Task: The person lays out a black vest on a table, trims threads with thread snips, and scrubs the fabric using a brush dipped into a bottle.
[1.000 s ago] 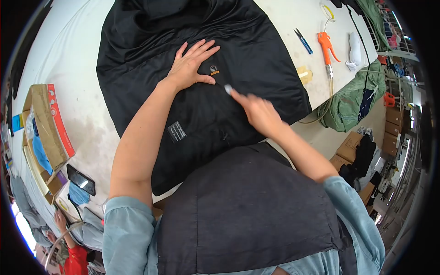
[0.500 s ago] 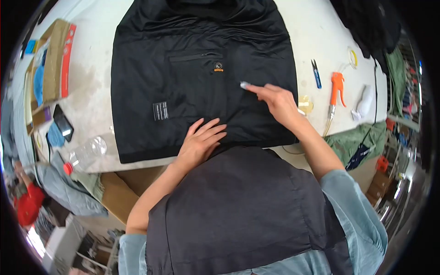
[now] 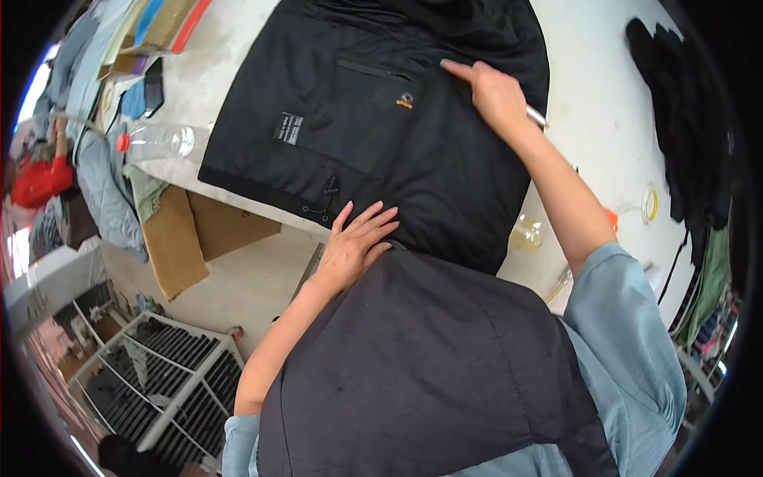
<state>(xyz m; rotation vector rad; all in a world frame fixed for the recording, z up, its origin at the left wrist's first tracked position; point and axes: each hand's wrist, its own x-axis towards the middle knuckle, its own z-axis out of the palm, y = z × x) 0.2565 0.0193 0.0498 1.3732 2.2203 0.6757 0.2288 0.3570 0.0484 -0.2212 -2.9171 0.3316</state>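
A black jacket [image 3: 350, 119] lies spread with its lining up, showing a zipped pocket [image 3: 373, 70], a small round badge with an orange tab [image 3: 405, 100] and a printed label [image 3: 288, 128]. A thin cord [image 3: 327, 200] shows close to the hem. My left hand [image 3: 359, 245] rests flat on the hem, fingers spread. Over the upper right of the lining, my right hand [image 3: 497, 94] has its index finger stretched out and the other fingers curled. A slim whitish pen-like tool [image 3: 536, 117] sticks out from the heel of that hand; the rest of it is hidden.
On the white table [image 3: 584, 79], a clear bottle with a red cap [image 3: 163, 141], a phone [image 3: 154, 86] and cardboard boxes [image 3: 163, 32] stand left. Right are a yellow tape roll [image 3: 649, 205] and dark cloth [image 3: 679, 119]. A person in red [image 3: 41, 181] is far left.
My view has turned, so the jacket appears tilted. My right hand has moved up the lining, away from me. My left hand stays at the hem, and the cord there now shows.
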